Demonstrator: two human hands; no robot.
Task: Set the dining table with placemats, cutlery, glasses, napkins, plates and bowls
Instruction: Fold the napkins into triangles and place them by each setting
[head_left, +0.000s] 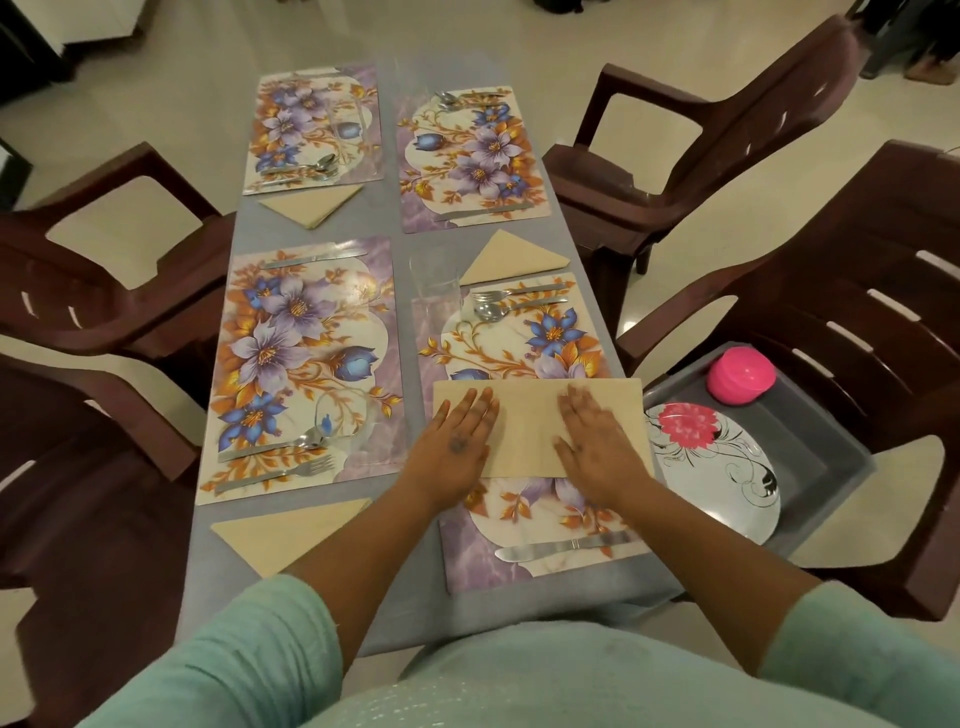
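A beige napkin (530, 426), folded to a rectangle, lies across the near right floral placemat (519, 525). My left hand (457, 441) presses flat on its left end and my right hand (597, 441) presses flat on its right end, fingers straight. On this placemat lie a knife (566, 546) near me and a fork and spoon (511, 304) at the far end, with a clear glass (435, 280) beside them. Three more placemats hold cutlery, and triangular napkins (291, 535) lie next to them.
Brown plastic chairs (727, 156) surround the grey table (395, 218). On the chair at my right sits a grey tray (826, 457) with a white flowered plate (727, 467) and a pink bowl (740, 375). A glass (343, 423) stands on the near left placemat.
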